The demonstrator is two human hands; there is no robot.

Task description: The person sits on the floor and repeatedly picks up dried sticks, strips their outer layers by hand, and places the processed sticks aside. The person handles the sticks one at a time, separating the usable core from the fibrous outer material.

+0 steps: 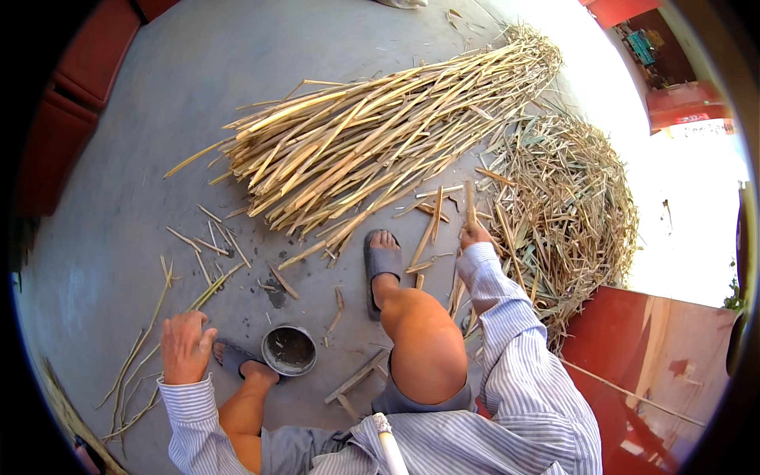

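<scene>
My right hand [475,234] is closed around the lower end of a short, flat, tan piece of dry stalk [469,202], which points away from me. It is at the near left edge of a heap of leafy husks [566,206]. Low on the left, my left hand [186,346] is seen from the back with its fingers curled under. Thin greenish stalk strips [212,291] run past it on both sides; whether it grips them is hidden. Beyond my feet lies a big bundle of long dry yellow stalks [372,134].
A round bowl with dark liquid [289,350] stands beside my left foot. Loose stalk scraps [210,241] litter the grey floor. Near my seat is a small wooden frame [356,378]. Red panels [95,55] stand at far left. A cigarette [389,445] shows at the lower edge.
</scene>
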